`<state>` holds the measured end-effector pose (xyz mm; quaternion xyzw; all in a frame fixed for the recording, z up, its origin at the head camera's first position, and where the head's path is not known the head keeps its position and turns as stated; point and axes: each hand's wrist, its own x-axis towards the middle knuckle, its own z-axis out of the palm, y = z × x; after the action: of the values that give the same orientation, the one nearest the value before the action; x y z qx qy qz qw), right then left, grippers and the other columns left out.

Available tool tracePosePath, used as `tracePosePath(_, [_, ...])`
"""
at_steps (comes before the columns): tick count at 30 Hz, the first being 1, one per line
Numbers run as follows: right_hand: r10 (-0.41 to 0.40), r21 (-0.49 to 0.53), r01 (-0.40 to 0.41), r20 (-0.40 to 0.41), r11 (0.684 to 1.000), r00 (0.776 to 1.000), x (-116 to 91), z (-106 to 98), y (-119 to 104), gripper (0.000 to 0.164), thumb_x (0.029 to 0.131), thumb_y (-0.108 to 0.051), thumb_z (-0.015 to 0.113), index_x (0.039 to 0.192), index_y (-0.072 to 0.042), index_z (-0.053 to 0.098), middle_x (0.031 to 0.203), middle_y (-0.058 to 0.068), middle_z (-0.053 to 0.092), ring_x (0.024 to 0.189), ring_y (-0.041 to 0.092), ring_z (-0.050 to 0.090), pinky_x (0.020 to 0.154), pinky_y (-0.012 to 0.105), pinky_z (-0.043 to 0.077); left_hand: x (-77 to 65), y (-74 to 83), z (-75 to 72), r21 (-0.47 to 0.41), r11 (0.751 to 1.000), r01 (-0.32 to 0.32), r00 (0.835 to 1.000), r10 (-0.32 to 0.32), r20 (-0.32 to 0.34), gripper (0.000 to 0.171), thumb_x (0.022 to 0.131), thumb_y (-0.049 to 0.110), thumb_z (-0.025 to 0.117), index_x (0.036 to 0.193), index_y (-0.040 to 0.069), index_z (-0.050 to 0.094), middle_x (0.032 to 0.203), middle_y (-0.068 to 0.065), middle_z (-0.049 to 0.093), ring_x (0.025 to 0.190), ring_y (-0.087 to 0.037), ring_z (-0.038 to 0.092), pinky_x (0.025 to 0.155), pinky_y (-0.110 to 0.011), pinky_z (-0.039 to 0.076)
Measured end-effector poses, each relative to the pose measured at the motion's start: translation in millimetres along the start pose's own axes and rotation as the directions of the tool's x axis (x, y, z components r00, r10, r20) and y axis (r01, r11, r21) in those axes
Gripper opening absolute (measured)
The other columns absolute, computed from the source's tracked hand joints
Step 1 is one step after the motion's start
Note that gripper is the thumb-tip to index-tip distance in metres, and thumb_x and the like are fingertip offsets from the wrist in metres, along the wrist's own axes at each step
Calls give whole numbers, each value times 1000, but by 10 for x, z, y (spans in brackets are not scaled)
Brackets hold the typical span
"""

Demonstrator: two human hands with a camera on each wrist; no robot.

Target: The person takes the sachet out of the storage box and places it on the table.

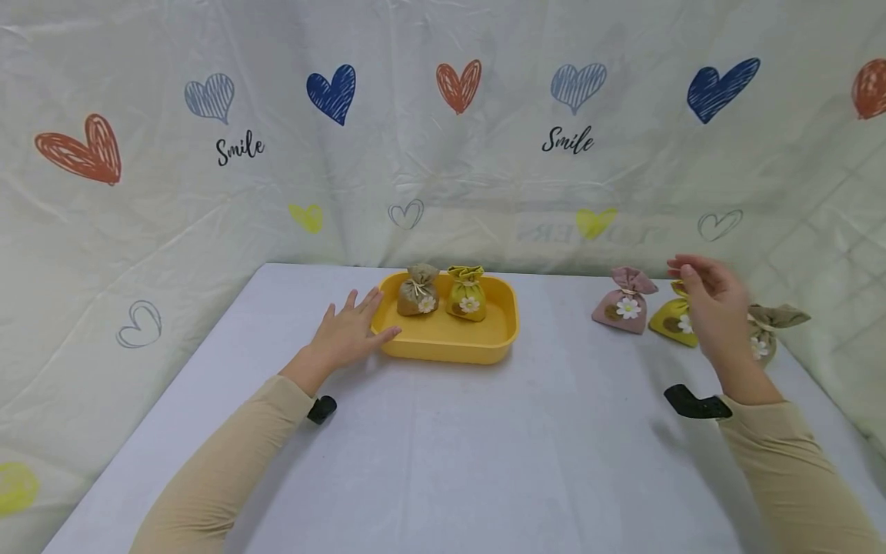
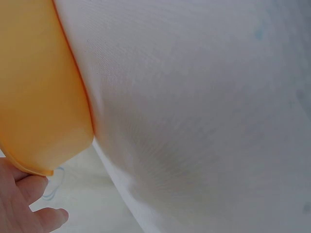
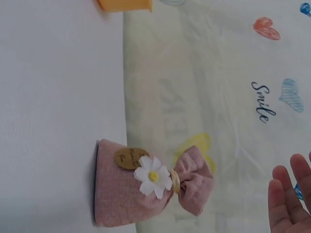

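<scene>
My left hand (image 1: pixel 344 335), fingers spread and straight, touches the left rim of a yellow tray (image 1: pixel 443 351). Inside the tray, toward its back, stand a brown drawstring sachet (image 1: pixel 417 296) and a yellow drawstring sachet (image 1: pixel 467 298), each with a white flower. My right hand (image 1: pixel 721 312) is raised with loosely bent fingers and holds nothing. It partly hides a second yellow sachet (image 1: pixel 666 322) and a second brown sachet (image 1: pixel 767 327) on the table. Left of these sits a pink sachet (image 1: pixel 621 306); the right wrist view shows its flower, round tag and tied neck.
A white cloth covers the table (image 1: pixel 443 454). Behind it hangs a pale curtain (image 1: pixel 498 169) printed with hearts and "Smile". Black wrist devices (image 1: pixel 695 403) sit at both sleeves. The sachets on the right stand near the table's back right corner.
</scene>
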<state>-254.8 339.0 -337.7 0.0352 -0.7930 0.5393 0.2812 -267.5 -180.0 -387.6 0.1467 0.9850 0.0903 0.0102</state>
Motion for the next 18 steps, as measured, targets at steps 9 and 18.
tracePosePath(9, [-81, 39, 78, 101, 996, 992, -58, 264, 2, 29, 109, -15, 51, 131, 1, 62, 113, -13, 65, 106, 4, 62, 88, 8, 47, 8, -4, 12, -3, 1000, -6, 1000, 6, 5, 93, 100, 70, 40, 164, 6, 19, 170, -9, 17, 154, -45, 11, 116, -71, 13])
tracePosePath(18, [-118, 48, 110, 214, 993, 970, -102, 654, 11, 32, 109, -12, 51, 129, 12, 58, 113, -8, 66, 103, -1, 62, 84, 9, 49, 9, -12, 17, -3, 1000, -4, 1000, 4, 0, 93, 100, 71, 40, 165, 7, 18, 170, -8, 17, 154, -44, 12, 116, -71, 15])
